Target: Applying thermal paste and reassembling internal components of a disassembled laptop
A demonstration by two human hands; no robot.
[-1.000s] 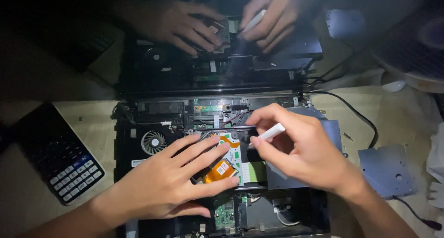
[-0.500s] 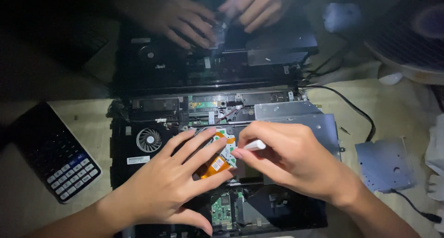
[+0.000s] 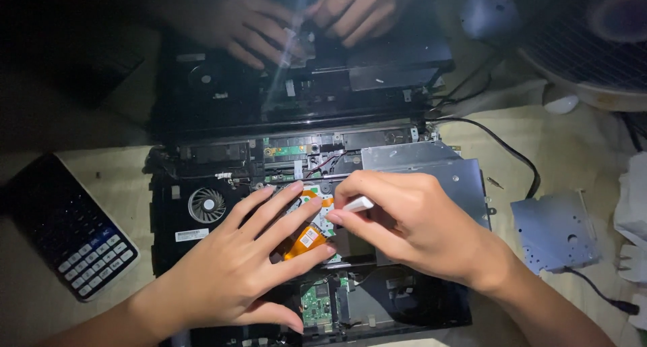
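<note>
— Where the opened laptop chassis (image 3: 202, 252) lies on the table, what sits inside?

— A round fan (image 3: 207, 205), green boards and an orange flex cable (image 3: 304, 240) at its centre.

— And the hands?

— The left hand (image 3: 236, 269) lies flat, fingers spread, on that cable; the right hand (image 3: 411, 225) is closed round a white tool (image 3: 358, 204), tip beside the cable.

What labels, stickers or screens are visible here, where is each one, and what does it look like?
White sticker: small rectangle on the opened laptop, just below the round cooling fan, dark print too small to read.
Small label: pale square on the orange flex strip, between the left hand and right hand.
Calculator: far left on the table, dark body, pale keys; its screen is too dark to make out.
</note>
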